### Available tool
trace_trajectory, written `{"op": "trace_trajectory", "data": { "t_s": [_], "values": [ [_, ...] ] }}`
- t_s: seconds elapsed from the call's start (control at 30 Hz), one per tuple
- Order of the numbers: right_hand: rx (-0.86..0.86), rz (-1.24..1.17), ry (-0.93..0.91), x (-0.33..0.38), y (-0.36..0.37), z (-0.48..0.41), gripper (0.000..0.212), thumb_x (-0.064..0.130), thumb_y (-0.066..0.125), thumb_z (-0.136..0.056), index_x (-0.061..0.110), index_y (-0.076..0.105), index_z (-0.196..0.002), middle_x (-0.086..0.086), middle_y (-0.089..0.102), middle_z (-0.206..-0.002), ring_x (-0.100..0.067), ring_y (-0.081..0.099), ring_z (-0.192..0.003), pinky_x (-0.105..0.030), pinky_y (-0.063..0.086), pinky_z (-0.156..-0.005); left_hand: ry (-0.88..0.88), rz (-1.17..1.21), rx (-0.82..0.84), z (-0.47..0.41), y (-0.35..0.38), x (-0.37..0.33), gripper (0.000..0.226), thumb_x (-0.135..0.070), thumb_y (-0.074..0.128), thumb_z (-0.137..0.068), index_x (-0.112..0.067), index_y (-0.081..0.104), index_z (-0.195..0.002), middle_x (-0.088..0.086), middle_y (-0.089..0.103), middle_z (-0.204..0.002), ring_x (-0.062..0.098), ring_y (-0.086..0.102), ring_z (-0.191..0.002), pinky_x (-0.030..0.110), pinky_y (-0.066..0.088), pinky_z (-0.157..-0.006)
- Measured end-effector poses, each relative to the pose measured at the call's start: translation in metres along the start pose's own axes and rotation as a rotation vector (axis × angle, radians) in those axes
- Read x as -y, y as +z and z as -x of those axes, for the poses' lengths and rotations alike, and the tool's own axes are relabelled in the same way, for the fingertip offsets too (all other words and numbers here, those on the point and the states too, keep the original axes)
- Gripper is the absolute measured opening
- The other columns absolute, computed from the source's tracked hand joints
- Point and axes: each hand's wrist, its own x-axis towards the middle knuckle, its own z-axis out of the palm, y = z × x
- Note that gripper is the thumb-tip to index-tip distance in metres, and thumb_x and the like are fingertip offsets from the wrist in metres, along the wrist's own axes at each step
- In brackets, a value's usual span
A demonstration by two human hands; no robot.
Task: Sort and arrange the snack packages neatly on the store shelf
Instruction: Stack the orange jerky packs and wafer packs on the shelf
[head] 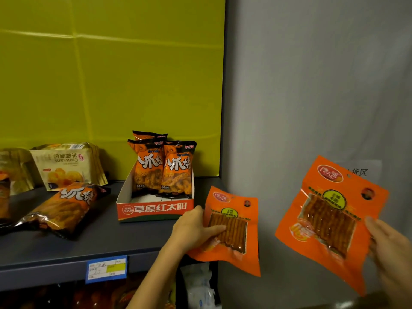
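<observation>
My left hand [196, 230] grips an orange spicy-strip packet [236, 239] at the right end of the dark shelf [111, 237], thumb across its clear window. My right hand [392, 248] holds a second, identical orange packet [330, 219] up in the air in front of the grey wall, gripping its lower right edge. A red-fronted display box [153, 208] on the shelf holds three upright orange-and-black snack bags [162, 168]. One bag of the same kind [64, 208] lies flat to the left.
Cream croissant packs [66, 166] stand at the back left against the yellow backing. More orange bags show at the far left edge [4, 197]. A blue price tag [107, 268] hangs on the shelf front. Packaged goods sit on the shelf below [200, 288].
</observation>
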Motion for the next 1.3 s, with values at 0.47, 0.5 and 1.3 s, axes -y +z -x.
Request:
{"op": "trace_trajectory", "data": {
  "t_s": [0.47,0.5,1.3],
  "values": [
    [0.309,0.075,-0.036,0.022,0.106,0.024,0.024,0.026,0.043,-0.096,0.018,0.059,-0.081,0.022,0.066,-0.051,0.009,0.061,-0.048,-0.008,0.049,-0.052,0.107,0.654,-0.515,0.097,-0.114,0.045,0.027,-0.018,0.063,-0.082,-0.038,0.049,-0.093,-0.006,0.065,-0.099,0.002,0.069,-0.075,0.018,0.056,-0.058],
    [0.342,0.081,-0.043,0.022,0.125,0.030,0.024,0.029,0.043,-0.096,0.019,0.060,-0.081,0.020,0.067,-0.052,0.005,0.063,-0.053,-0.014,0.052,-0.060,0.069,0.646,-0.576,0.112,-0.129,0.059,0.026,-0.018,0.064,-0.081,-0.037,0.050,-0.093,-0.006,0.065,-0.096,0.003,0.069,-0.072,0.017,0.054,-0.054],
    [1.090,-0.094,-0.056,0.039,0.524,0.452,0.028,0.029,0.044,-0.096,0.015,0.061,-0.078,-0.005,0.068,-0.077,-0.018,0.064,-0.073,-0.030,0.048,-0.069,-0.495,0.289,-1.279,0.479,-0.386,0.375,0.030,-0.014,0.066,-0.081,-0.019,0.051,-0.106,-0.004,0.062,-0.086,0.017,0.062,-0.078,0.028,0.047,-0.062]
  ]
}}
